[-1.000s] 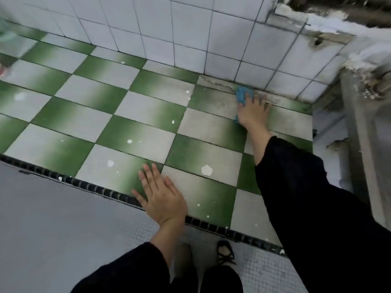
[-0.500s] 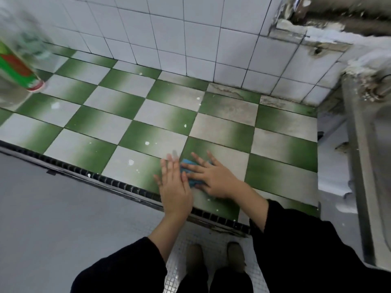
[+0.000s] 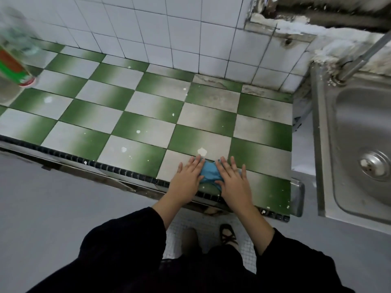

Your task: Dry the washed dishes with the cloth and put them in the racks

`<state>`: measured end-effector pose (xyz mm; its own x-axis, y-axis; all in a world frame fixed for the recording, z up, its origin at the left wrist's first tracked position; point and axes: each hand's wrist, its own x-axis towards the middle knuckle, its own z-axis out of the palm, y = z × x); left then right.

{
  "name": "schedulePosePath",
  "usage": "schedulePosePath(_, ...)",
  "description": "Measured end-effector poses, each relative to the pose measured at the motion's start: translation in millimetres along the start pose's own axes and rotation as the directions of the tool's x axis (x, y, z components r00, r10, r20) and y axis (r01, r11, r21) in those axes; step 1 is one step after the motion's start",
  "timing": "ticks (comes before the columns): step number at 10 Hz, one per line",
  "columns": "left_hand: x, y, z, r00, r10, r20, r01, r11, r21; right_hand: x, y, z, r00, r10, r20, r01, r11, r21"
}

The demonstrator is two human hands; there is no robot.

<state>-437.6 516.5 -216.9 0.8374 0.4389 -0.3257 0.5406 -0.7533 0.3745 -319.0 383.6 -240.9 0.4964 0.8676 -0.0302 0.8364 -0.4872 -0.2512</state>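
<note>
At the front lip of the tiled counter [image 3: 148, 106], just back from its dark edging, the blue cloth [image 3: 209, 174] lies bunched flat on a green-and-white square. Only a narrow strip of it shows, running from the edge away from the person; how far it spreads under the palms I can't tell. Both hands sit on it. The left hand [image 3: 187, 178] covers its left side and the right hand [image 3: 232, 182] its right, fingers straight and splayed forward, pressing rather than gripping, thumbs angled in over the blue. Neither hand is nearer, since the cloth lies squarely between them. Picking it up looks like a matter of curling either set of fingers inward. The steel sink [image 3: 359, 187] sits well off to the right, and a blurred bottle [image 3: 14, 66] stands far left. No dishes or racks show.
</note>
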Motion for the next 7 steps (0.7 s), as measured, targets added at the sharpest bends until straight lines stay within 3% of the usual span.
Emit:
schedulePosePath(1,-5,19,5,0.999,0.009,0.049,-0.012,0.998,0.066,-19,10,-6,0.994,0.087,0.066,-0.090,0.995,0.042)
schedulePosePath(4,-9,46,-4,0.994,-0.029,0.103,0.011,0.986,0.168,-33,10,-35,0.955,0.168,0.244,-0.205,0.969,0.134)
schedulePosePath(5,-11,54,-15,0.992,-0.104,0.075,0.092,0.986,0.138,-31,8,-52,0.941,0.217,0.260,-0.295,0.904,0.310)
schedulePosePath(6,-10,65,-35,0.983,-0.177,-0.045,0.179,0.983,0.041,-30,10,-78,0.927,0.292,0.234,-0.373,0.777,0.507)
schedulePosePath(7,-18,72,-54,0.957,-0.256,-0.137,0.244,0.965,-0.093,-34,23,-115,0.814,0.411,0.411,-0.575,0.465,0.673)
